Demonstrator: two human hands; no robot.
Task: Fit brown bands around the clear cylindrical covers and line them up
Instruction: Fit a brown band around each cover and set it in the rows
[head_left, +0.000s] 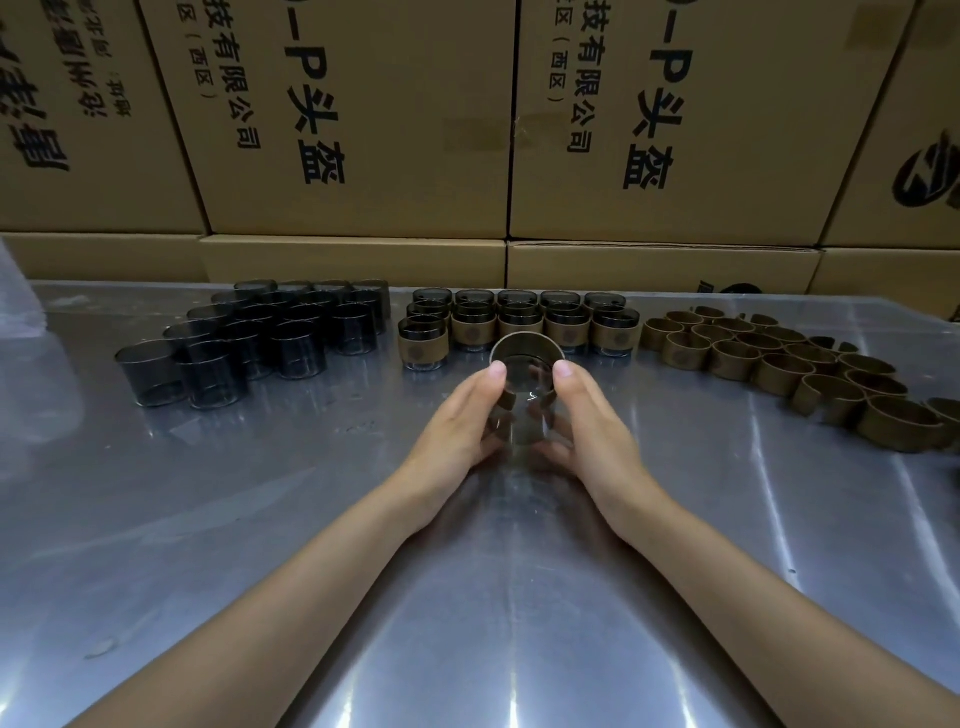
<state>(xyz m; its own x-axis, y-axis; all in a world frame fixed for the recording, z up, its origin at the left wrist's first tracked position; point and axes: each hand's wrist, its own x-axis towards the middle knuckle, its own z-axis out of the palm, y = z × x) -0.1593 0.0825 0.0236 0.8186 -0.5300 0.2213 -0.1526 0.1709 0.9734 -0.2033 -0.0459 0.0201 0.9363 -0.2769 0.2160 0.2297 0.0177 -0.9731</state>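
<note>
Both hands, left (462, 421) and right (587, 421), clasped one clear cover (525, 410), fingers curled; its brown band (506, 399) at twelve o'clock could slide on crooked.

Place: a packing or warehouse work area, where I stand.
Backdrop: stacked cardboard cartons (358, 124) printed with Chinese text.
Surface: a shiny metal worktable (260, 519).
Stock: batches of clear covers (249, 338) and brown bands (779, 364), grouped in rows.
</note>
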